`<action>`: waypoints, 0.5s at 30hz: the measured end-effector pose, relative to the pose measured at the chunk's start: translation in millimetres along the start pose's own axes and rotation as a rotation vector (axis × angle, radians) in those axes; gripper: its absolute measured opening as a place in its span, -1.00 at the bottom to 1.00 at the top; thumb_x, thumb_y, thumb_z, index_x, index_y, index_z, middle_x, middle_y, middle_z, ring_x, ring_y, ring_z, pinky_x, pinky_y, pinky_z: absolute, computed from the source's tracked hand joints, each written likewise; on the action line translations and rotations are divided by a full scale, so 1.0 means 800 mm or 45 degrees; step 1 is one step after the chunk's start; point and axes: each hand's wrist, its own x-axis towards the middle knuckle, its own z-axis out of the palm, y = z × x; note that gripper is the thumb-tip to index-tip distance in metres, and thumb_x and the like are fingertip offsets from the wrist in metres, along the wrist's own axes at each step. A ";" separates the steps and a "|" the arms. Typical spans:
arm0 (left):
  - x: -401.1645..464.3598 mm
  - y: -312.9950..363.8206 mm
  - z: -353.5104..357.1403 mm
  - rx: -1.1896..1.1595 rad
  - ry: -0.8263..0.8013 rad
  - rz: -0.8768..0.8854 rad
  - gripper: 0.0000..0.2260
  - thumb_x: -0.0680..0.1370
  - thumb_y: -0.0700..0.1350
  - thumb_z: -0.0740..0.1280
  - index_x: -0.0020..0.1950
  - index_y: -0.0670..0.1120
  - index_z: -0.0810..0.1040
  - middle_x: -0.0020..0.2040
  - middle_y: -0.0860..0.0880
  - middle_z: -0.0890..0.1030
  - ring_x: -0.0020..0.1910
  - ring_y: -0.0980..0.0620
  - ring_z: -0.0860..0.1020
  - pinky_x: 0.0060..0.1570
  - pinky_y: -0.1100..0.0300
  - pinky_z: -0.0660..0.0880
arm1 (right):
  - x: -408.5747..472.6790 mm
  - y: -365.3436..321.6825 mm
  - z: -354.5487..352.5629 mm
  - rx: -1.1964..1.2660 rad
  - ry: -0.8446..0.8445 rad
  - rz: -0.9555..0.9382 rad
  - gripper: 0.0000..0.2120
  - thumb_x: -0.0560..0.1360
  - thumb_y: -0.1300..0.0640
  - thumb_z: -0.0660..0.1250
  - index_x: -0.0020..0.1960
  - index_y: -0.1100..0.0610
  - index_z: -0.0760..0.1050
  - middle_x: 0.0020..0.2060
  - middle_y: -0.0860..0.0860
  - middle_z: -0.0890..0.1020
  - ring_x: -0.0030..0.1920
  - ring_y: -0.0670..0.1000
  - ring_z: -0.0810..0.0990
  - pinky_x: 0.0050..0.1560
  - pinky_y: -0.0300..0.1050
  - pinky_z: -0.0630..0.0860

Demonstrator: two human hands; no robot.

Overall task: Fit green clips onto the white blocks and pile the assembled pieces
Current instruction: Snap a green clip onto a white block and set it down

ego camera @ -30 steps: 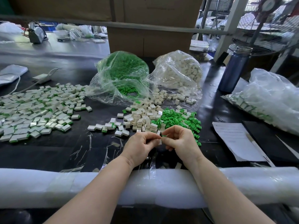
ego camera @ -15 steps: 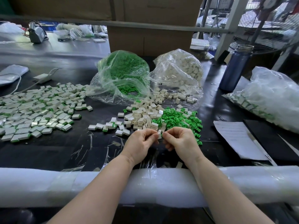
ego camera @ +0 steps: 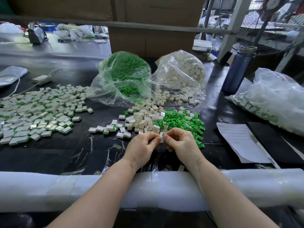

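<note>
Head view. Landmark = loose heap of white blocks [ego camera: 144, 120] at mid-table.

L hand [ego camera: 141, 148] and R hand [ego camera: 181, 143] sit just near side of the heap, knuckles up, fingertips meeting. Both pinch one small white block [ego camera: 161, 139] between them; fingers curled round it. Whether a clip is on it: can't tell, too small and partly hidden.

Green clips [ego camera: 182, 122]: loose pile touching the heap's R edge, running down to just beside R hand.

Assembled pieces [ego camera: 36, 116]: wide spread well to the L of the heap, white w/ green edges. A short row of the same [ego camera: 107, 128] lies just L of the heap, near L hand.

Behind the heap: clear bag of green clips [ego camera: 125, 76], mouth open toward it; beside that, to the R, clear bag of white blocks [ego camera: 181, 73], some spilled at its mouth.

Far R of the heap: blue bottle [ego camera: 236, 71] upright, paper sheet [ego camera: 238, 140], big clear bag [ego camera: 276, 99] w/ white-and-green pcs inside.

Near side: both forearms rest on white foam padding [ego camera: 49, 191] along the table [ego camera: 49, 153] edge.
</note>
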 end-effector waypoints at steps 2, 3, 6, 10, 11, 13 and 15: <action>0.000 0.000 0.002 -0.002 0.002 0.029 -0.90 0.53 -0.10 0.32 -0.03 0.10 0.55 -0.21 0.03 0.64 -0.15 0.04 0.60 0.05 0.04 0.52 | 0.000 0.000 -0.001 0.087 0.024 -0.001 -0.88 0.46 0.34 0.35 -0.19 0.15 0.52 -0.42 0.04 0.56 -0.46 -0.11 0.50 -0.42 -0.29 0.47; 0.000 0.000 0.002 0.013 0.001 0.048 -0.88 0.51 -0.09 0.35 -0.04 0.14 0.50 -0.25 0.05 0.61 -0.22 0.05 0.58 0.00 0.06 0.53 | 0.001 0.001 -0.001 0.113 0.038 0.004 -0.88 0.45 0.35 0.35 -0.19 0.16 0.52 -0.43 0.03 0.57 -0.47 -0.11 0.51 -0.44 -0.30 0.47; 0.000 -0.002 0.002 0.133 0.029 0.097 -0.82 0.44 -0.11 0.44 -0.07 0.08 0.48 -0.25 0.13 0.55 -0.29 0.14 0.50 -0.09 0.17 0.50 | 0.001 0.002 -0.002 0.125 0.052 0.018 -0.87 0.44 0.35 0.37 -0.23 0.16 0.52 -0.48 -0.03 0.60 -0.49 -0.12 0.53 -0.46 -0.31 0.47; 0.002 -0.004 0.000 0.094 0.092 0.109 -0.91 0.50 -0.11 0.38 -0.02 -0.04 0.61 -0.13 0.10 0.60 -0.09 0.11 0.57 0.04 0.23 0.50 | 0.000 0.003 -0.005 0.213 0.005 0.025 -0.89 0.44 0.34 0.38 -0.21 0.17 0.57 -0.46 -0.01 0.62 -0.47 -0.11 0.55 -0.42 -0.31 0.49; 0.002 -0.004 0.000 0.054 0.078 0.085 -0.91 0.51 -0.11 0.36 -0.02 -0.05 0.62 -0.12 0.08 0.62 -0.07 0.09 0.58 0.06 0.20 0.50 | 0.000 0.003 -0.006 0.223 0.005 0.024 -0.88 0.44 0.35 0.37 -0.21 0.17 0.58 -0.46 -0.01 0.62 -0.46 -0.10 0.54 -0.42 -0.31 0.49; 0.002 -0.003 -0.001 -0.046 0.038 0.028 -0.92 0.51 -0.13 0.35 -0.03 -0.03 0.62 -0.11 0.03 0.65 -0.06 0.05 0.60 0.10 0.12 0.51 | 0.001 0.004 -0.005 0.206 0.029 0.023 -0.88 0.44 0.35 0.37 -0.23 0.18 0.57 -0.46 -0.01 0.60 -0.46 -0.10 0.53 -0.41 -0.30 0.50; 0.002 0.000 -0.002 -0.141 0.024 -0.014 -0.92 0.50 -0.16 0.36 -0.07 0.00 0.61 -0.14 0.01 0.66 -0.07 0.04 0.62 0.11 0.07 0.52 | 0.001 0.004 -0.003 0.155 0.057 0.018 -0.88 0.45 0.32 0.37 -0.24 0.19 0.56 -0.44 0.04 0.59 -0.47 -0.10 0.52 -0.40 -0.28 0.51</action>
